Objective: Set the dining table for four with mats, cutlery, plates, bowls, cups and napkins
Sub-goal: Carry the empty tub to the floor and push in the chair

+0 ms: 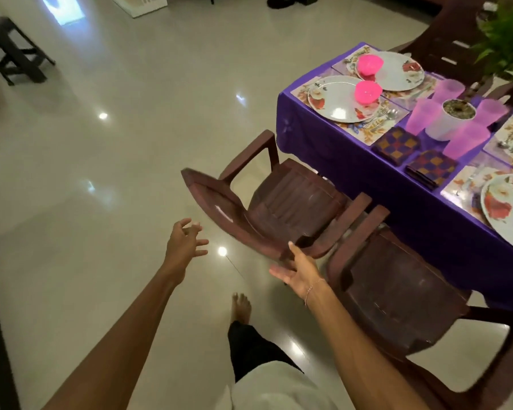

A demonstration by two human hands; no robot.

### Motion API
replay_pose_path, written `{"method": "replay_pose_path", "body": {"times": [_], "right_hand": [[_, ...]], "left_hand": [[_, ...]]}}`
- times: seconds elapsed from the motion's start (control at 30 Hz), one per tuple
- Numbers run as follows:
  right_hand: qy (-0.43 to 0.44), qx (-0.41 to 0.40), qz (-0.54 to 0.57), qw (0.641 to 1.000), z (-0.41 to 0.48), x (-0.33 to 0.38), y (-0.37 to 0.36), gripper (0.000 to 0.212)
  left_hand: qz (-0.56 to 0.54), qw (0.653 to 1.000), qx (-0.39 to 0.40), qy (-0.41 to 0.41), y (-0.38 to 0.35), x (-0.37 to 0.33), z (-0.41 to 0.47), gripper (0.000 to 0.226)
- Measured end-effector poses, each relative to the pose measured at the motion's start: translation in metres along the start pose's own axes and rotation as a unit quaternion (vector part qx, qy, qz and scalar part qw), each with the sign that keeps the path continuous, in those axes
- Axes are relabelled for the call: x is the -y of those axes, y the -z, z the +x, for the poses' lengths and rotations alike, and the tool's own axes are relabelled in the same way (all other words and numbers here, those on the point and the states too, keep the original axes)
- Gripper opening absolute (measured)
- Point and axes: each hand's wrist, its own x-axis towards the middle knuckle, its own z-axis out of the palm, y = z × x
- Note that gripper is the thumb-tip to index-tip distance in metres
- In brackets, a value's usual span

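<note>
The dining table [353, 173] at the right wears a purple cloth. On it lie floral mats, white flowered plates [338, 99], two pink bowls [367, 91], several pale purple cups [421, 115], cutlery [382, 115] and checked folded napkins [397, 143]. A brown plastic chair [279, 208] stands at the table's side, its backrest toward me. My left hand [185, 242] hovers open over the floor, just left of that backrest. My right hand [299, 269] is open, palm up, at the backrest's lower right corner; contact is unclear.
A second brown chair [397, 291] stands right of the first, close to my right arm. A potted plant [456, 113] sits among the cups. My bare foot [241, 306] is on the glossy tiled floor. A dark stool [12, 48] stands far left.
</note>
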Motion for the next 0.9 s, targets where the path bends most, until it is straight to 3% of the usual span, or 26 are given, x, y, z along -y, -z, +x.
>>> {"method": "replay_pose_path", "body": {"times": [0.13,0.27,0.37,0.77,0.9], "right_hand": [[0.023,-0.082,-0.053,0.995,0.039,-0.012,-0.025,0.035],[0.074,-0.191,-0.038,0.978,0.049,-0.012,-0.049,0.024],[0.081,-0.233,0.002,0.969,0.053,-0.015,-0.054,0.020],[0.089,-0.344,0.069,0.932,0.051,-0.007,-0.101,0.020],[0.081,-0.419,-0.016,0.904,0.055,-0.009,-0.102,0.022]], "left_hand": [[0.044,0.998,0.037,0.029,0.011,-0.035,0.098,0.071],[0.034,0.995,0.089,0.040,0.005,-0.061,0.168,0.037],[0.048,0.994,0.073,0.060,0.005,-0.060,0.204,0.021],[0.048,0.957,0.272,0.083,0.030,-0.078,0.267,0.021],[0.062,0.931,0.340,0.115,0.046,-0.084,0.280,0.026]]}}
